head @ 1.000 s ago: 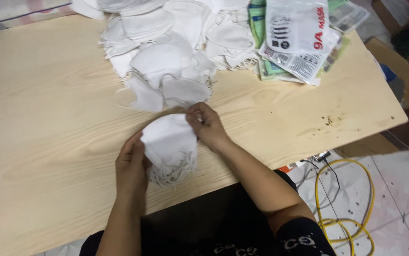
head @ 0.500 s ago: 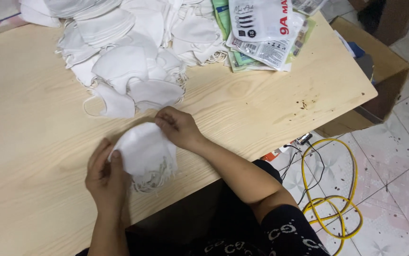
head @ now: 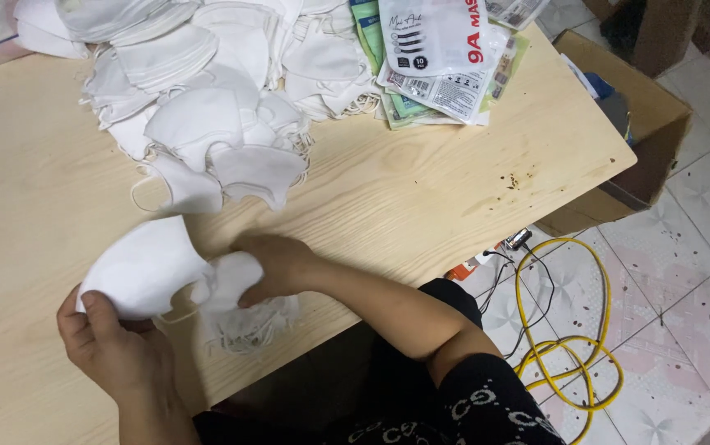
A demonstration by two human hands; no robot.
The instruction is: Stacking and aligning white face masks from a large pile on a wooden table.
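Left hand point(head: 112, 350) pinches white mask point(head: 142, 268); right hand point(head: 277, 262) grips small stack point(head: 235, 301) beside it

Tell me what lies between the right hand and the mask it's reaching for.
Nothing visible does: the right hand already touches the mask stack at the table edge. The left hand holds another mask beside it.
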